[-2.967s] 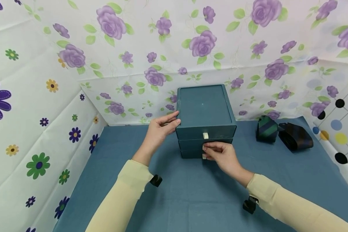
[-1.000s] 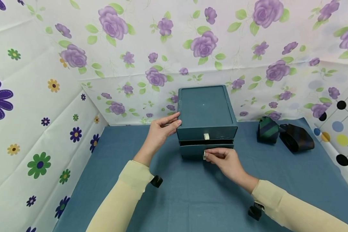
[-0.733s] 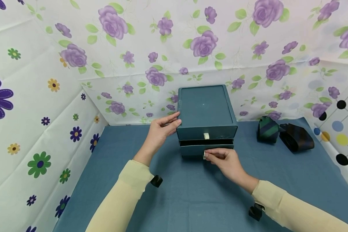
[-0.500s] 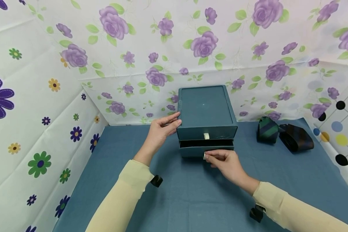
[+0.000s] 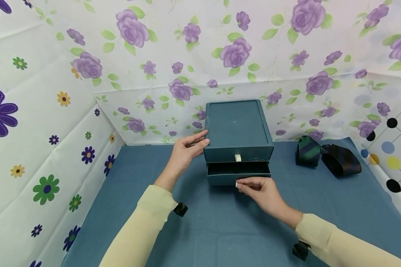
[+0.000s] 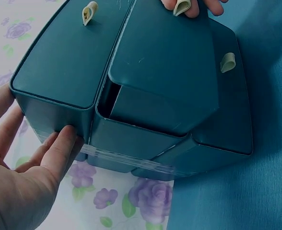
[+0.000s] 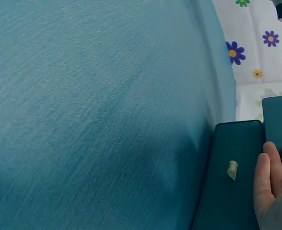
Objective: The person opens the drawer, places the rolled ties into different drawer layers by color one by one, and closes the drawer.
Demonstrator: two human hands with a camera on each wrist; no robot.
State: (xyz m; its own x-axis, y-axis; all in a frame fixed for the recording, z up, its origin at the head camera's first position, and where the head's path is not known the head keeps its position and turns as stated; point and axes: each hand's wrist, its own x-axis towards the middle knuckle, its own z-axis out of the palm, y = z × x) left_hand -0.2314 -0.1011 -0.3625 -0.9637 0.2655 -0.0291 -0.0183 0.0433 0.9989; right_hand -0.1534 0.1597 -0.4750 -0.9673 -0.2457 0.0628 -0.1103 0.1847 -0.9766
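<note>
A dark teal three-drawer box [image 5: 237, 124] stands against the back wall. Its middle drawer [image 5: 222, 180] is pulled partway out, showing a dark interior. My right hand [image 5: 262, 194] pinches the pale loop pull tab [image 6: 182, 6] on that drawer's front between thumb and fingers. With extended fingers, my left hand [image 5: 187, 152] presses on the left side of the box near its top front corner. In the left wrist view, the top drawer [image 6: 69, 52] and the bottom drawer [image 6: 232, 100] are closed, each with its own pale tab.
Two rolled neckties lie on the blue cloth [image 5: 217, 237] right of the box: a green and navy striped tie [image 5: 308, 151] and a dark brown tie [image 5: 341, 160]. A flower-print sheet [image 5: 180, 48] hangs behind; patterned sheets border both sides.
The right hand has moved from the closed box toward the person, sliding the middle drawer outward and widening its opening. The left hand stays at the box's side.
</note>
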